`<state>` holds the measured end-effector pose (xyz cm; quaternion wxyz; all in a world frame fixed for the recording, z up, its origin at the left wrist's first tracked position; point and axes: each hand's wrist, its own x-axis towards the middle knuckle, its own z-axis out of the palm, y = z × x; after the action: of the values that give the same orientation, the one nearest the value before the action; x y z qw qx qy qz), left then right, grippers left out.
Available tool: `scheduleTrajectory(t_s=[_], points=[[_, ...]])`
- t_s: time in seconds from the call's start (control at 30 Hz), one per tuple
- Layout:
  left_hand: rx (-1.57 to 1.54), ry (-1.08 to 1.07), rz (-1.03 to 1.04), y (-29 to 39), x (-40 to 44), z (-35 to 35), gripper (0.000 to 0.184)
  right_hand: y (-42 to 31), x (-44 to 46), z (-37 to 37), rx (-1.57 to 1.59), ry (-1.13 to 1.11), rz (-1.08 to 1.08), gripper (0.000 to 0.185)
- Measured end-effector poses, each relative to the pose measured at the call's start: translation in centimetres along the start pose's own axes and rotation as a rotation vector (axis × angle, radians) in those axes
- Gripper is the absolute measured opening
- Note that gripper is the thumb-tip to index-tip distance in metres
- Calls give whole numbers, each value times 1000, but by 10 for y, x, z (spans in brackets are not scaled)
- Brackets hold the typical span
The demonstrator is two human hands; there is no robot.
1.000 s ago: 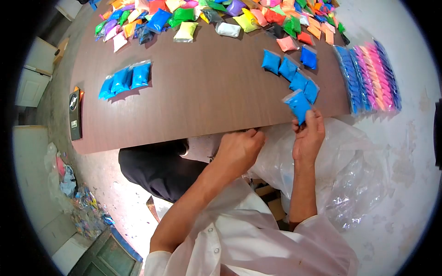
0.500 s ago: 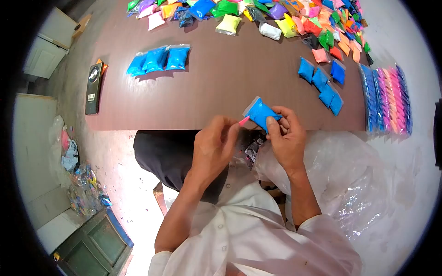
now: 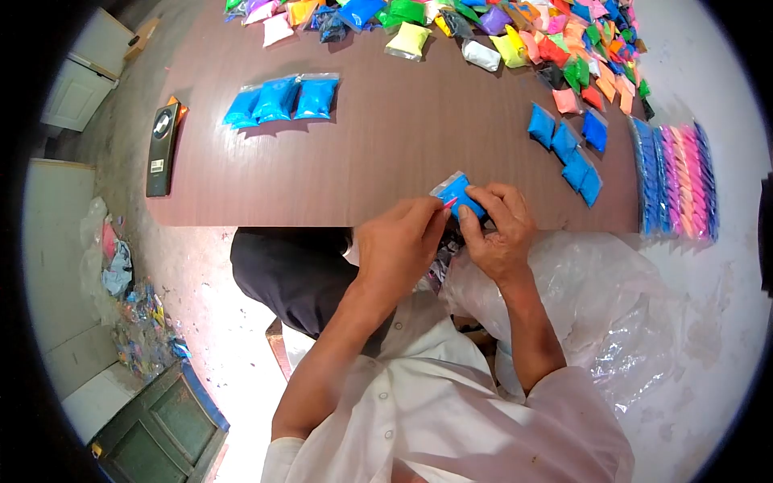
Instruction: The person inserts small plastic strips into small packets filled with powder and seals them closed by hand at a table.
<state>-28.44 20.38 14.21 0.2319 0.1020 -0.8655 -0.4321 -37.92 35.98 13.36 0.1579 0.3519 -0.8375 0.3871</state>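
Observation:
Near the table's front edge, my right hand (image 3: 501, 225) grips a small clear packet of blue clay-like stuff (image 3: 456, 193), thumb in front and fingers behind. Pinched in my left hand (image 3: 405, 237) is a small pink pointed stick (image 3: 450, 203); its tip lies against the packet's face. Most of the stick is hidden by my fingers. Three like blue packets (image 3: 278, 98) sit in a row at the left of the table. Several more blue packets (image 3: 565, 142) lie at the right, partly overlapping.
A heap of colourful packets (image 3: 564, 48) covers the table's (image 3: 386, 137) far side. Strips of packets (image 3: 680, 181) lie at the right edge. A dark phone-like device (image 3: 163, 149) rests at the left edge. Clear plastic sheeting (image 3: 588, 298) is beside my lap.
My left hand has moved right and up, bringing the pink stick further over the blue packet. My right hand's fingers have shifted over the packet's top, and the packet now shows less.

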Motion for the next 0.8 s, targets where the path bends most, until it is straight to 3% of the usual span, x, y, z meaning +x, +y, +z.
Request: scheduleTrajectory(t_s=[0.2,0.5,0.8], points=[[262,-67,-64,-10,16,-1,8,12,3,2,-30,-30,-91,26],[35,-108,-7,4,22,-1,8,18,-1,4,39,32,-79,22],[157,-148,-91,-8,43,-2,7,18,1,6,79,46,-99,19]])
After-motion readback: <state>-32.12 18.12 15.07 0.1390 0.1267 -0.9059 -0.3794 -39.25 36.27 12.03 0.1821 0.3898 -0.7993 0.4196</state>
